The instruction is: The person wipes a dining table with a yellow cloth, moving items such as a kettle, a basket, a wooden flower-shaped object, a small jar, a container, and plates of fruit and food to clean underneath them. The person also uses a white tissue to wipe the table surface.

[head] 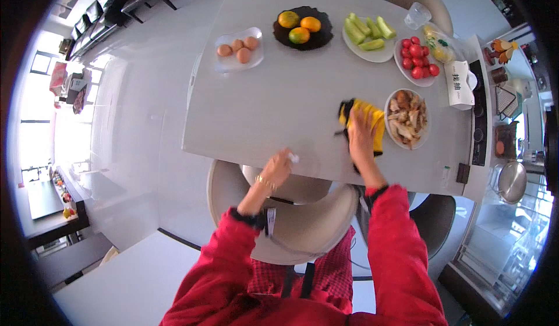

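My left hand point(276, 167), with a gold bracelet at its wrist, is at the near edge of the pale table point(262, 107). Its fingers pinch a small white wad point(294, 157), perhaps tissue. Farther right, my right hand point(361, 136) grips a yellow and black striped fabric item point(376, 127), partly hidden under the fingers. Close against the fabric's right side is an oval white plate point(387, 127) of browned, torn pieces of food point(407, 116), perhaps meat or mushrooms.
Farther back are a tray point(238, 67) of eggs point(243, 55), a dark plate point(323, 37) with three oranges point(299, 35), cut green vegetable sticks point(356, 31) and cherry tomatoes point(417, 57). A tissue pack point(459, 85) and glass point(418, 15) stand right. A beige chair point(301, 234) is before me.
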Demonstrator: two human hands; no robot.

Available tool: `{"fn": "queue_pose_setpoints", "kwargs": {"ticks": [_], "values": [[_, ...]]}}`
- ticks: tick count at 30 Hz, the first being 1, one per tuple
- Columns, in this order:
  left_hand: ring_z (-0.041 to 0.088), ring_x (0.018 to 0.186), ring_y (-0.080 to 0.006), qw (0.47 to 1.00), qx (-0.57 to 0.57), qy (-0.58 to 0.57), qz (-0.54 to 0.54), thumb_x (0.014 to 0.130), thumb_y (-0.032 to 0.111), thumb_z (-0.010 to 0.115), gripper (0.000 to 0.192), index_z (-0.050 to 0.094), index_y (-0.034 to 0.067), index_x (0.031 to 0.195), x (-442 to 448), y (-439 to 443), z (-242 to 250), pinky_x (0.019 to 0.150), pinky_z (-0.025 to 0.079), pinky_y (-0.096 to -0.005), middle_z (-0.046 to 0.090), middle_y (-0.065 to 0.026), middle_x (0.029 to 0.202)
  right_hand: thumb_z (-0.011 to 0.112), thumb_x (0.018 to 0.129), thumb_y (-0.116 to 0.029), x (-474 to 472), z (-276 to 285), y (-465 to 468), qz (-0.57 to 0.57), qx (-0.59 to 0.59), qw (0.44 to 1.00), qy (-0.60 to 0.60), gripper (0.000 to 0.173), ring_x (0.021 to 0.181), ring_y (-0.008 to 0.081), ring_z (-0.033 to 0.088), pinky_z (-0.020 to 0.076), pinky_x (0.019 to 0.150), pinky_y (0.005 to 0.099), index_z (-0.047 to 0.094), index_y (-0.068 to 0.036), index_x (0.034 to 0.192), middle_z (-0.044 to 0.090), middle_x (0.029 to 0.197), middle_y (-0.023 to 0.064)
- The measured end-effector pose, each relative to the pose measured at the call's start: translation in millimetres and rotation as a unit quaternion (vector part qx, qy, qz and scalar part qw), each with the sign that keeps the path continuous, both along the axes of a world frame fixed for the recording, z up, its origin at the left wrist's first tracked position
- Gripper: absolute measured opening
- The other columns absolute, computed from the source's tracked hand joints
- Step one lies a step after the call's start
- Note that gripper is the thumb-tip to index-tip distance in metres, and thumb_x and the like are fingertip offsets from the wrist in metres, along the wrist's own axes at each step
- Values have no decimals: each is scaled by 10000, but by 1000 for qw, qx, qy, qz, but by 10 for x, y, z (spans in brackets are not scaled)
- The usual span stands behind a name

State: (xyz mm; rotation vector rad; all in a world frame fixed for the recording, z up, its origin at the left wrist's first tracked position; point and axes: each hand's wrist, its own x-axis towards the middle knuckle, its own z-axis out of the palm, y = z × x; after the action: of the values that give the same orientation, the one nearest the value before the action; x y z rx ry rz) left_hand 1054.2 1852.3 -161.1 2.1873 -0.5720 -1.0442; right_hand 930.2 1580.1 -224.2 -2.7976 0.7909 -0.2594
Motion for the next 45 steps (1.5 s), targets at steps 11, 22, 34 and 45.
{"fn": "queue_pose_setpoints", "kwargs": {"ticks": [11, 22, 34, 45], "values": [[620, 1047, -133, 869, -43, 487, 81, 939, -60, 556, 269, 637, -27, 1194, -777, 2539, 1570, 887, 504, -273, 668, -44, 1107, 567, 968, -93, 2459, 104, 3106, 272, 108, 949, -117, 506, 1583, 357, 304, 154, 1305, 588, 638, -228, 1450, 499, 1612, 62], [325, 480, -109, 907, -106, 185, 362, 1091, 425, 516, 596, 396, 152, 575, -363, 4481, 1189, 472, 251, -297, 384, 20, 548, 693, 975, -197, -478, 62, 1081, -143, 55, 988, 2, 727, 1569, 432, 288, 289, 1251, 562, 369, -158, 1625, 358, 1680, 184], [566, 486, -89, 931, -109, 281, 206, 1066, 237, 612, 220, 685, 34, 1024, 1756, 4381, 1198, 432, 323, -235, 510, 34, 617, 625, 903, -53, 1914, -42, 4113, -33, 73, 997, -5, 848, 1616, 466, 108, 121, 1223, 747, 307, -209, 1674, 178, 1759, 150], [446, 501, -31, 967, -89, 237, 19, 1118, 194, 519, 231, 655, 23, 1195, 4342, 4895, 1307, 425, 325, -206, 600, -19, 787, 639, 1007, -341, 3892, 109, 3590, -285, -44, 956, -56, 685, 1583, 397, 265, 221, 1241, 648, 386, -186, 1625, 366, 1689, 104]]}}
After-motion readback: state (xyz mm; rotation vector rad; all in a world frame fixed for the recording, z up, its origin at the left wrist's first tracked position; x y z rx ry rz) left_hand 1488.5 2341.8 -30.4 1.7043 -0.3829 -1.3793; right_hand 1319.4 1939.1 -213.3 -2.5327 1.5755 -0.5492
